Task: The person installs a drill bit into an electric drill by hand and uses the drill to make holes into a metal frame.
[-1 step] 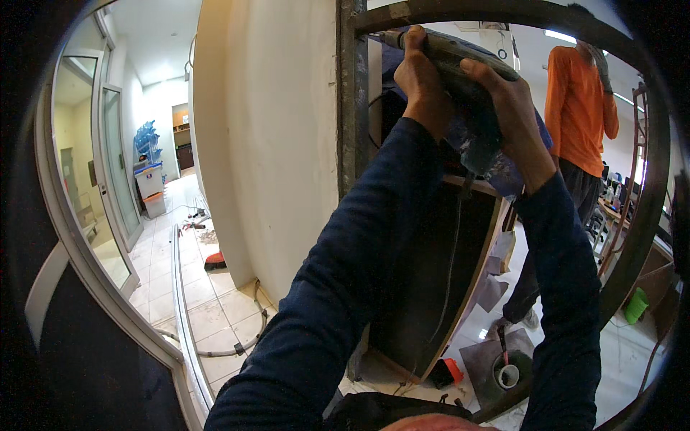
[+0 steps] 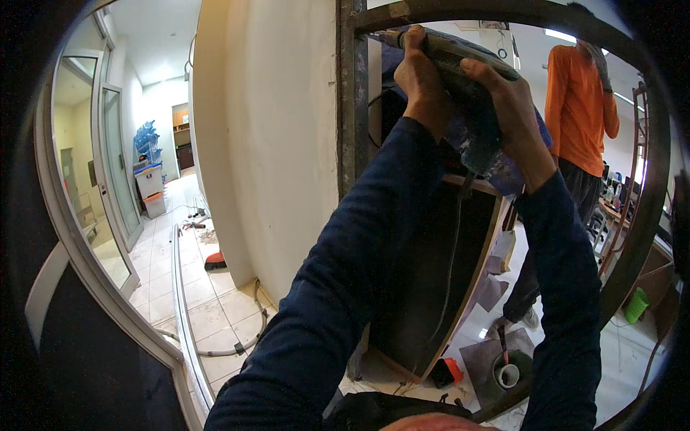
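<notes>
A power drill (image 2: 471, 59) with a dark greenish body is raised in front of me, lying nearly level with its nose to the left. My left hand (image 2: 418, 82) is closed round its front part, just behind the chuck (image 2: 388, 37). Around the rear of the body and its handle, my right hand (image 2: 516, 108) is wrapped. The chuck end meets the upright of a dark metal frame (image 2: 351, 108) near its top corner; the bit's tip is too small to make out. From the handle's lower end hangs a thin cord (image 2: 453, 251).
Past the frame stands a person in an orange top (image 2: 578, 108). Below are a dark wood-edged panel (image 2: 424, 273), a bucket (image 2: 496, 368) with a white cup, and a red-and-black object (image 2: 449, 371). A pale wall (image 2: 280, 144), floor cable (image 2: 237, 350) and sliding glass door (image 2: 115, 158) are left.
</notes>
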A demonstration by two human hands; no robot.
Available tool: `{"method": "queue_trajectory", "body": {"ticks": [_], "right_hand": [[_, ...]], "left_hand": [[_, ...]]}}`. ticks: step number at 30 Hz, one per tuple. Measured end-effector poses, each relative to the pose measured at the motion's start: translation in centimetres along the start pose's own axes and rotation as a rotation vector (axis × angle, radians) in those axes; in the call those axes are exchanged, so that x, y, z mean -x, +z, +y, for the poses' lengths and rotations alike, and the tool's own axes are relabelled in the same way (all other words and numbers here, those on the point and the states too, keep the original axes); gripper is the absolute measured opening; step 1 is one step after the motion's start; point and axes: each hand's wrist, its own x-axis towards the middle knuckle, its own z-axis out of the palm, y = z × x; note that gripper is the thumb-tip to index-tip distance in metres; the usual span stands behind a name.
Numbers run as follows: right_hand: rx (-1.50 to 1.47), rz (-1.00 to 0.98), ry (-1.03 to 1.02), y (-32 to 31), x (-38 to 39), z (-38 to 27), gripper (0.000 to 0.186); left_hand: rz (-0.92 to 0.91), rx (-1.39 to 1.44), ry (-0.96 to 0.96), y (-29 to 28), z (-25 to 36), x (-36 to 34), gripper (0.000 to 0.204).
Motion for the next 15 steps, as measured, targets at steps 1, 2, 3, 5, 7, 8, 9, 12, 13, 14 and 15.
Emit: {"method": "queue_trajectory", "body": {"ticks": [1, 2, 3, 5, 7, 8, 9, 12, 13, 14, 15], "right_hand": [[-0.001, 0.001, 0.001, 0.0, 0.0, 0.0, 0.043], [-0.020, -0.006, 0.009, 0.0, 0.1, 0.0, 0.043], [-0.040, -0.013, 0.016, 0.0, 0.2, -0.1, 0.043], [-0.049, -0.019, -0.004, 0.4, 0.3, -0.5, 0.043], [-0.054, -0.020, -0.024, 0.4, 0.2, -0.4, 0.042], [-0.020, -0.001, -0.057, 0.3, 0.1, 0.0, 0.043], [0.013, 0.018, -0.089, 0.2, -0.1, 0.3, 0.043], [-0.013, -0.020, -0.044, 0.0, -0.4, 0.6, 0.043], [-0.013, -0.017, -0.042, -0.1, -0.6, 0.9, 0.043], [-0.025, -0.018, -0.089, -0.1, -0.7, 1.1, 0.044], [-0.036, -0.019, -0.137, -0.2, -0.7, 1.4, 0.044]], "left_hand": [[0.000, -0.001, -0.001, -0.1, -0.1, 0.2, 0.066], [-0.039, 0.020, 0.030, -0.3, -0.2, 0.4, 0.065], [-0.077, 0.041, 0.062, -0.4, -0.3, 0.6, 0.064], [-0.070, 0.031, 0.043, -0.2, 0.2, 0.1, 0.064], [-0.066, 0.023, 0.019, 0.2, 0.3, 0.1, 0.063], [0.007, 0.015, 0.021, 0.5, 0.2, 0.4, 0.063], [0.080, 0.007, 0.023, 0.8, 0.3, 0.7, 0.062], [0.110, -0.032, 0.010, 0.7, 0.5, 0.6, 0.061], [0.110, -0.033, 0.006, 0.8, 0.6, 0.8, 0.061], [0.109, -0.014, 0.000, 0.9, 0.6, 1.1, 0.060], [0.108, 0.005, -0.006, 1.0, 0.6, 1.3, 0.060]]}}
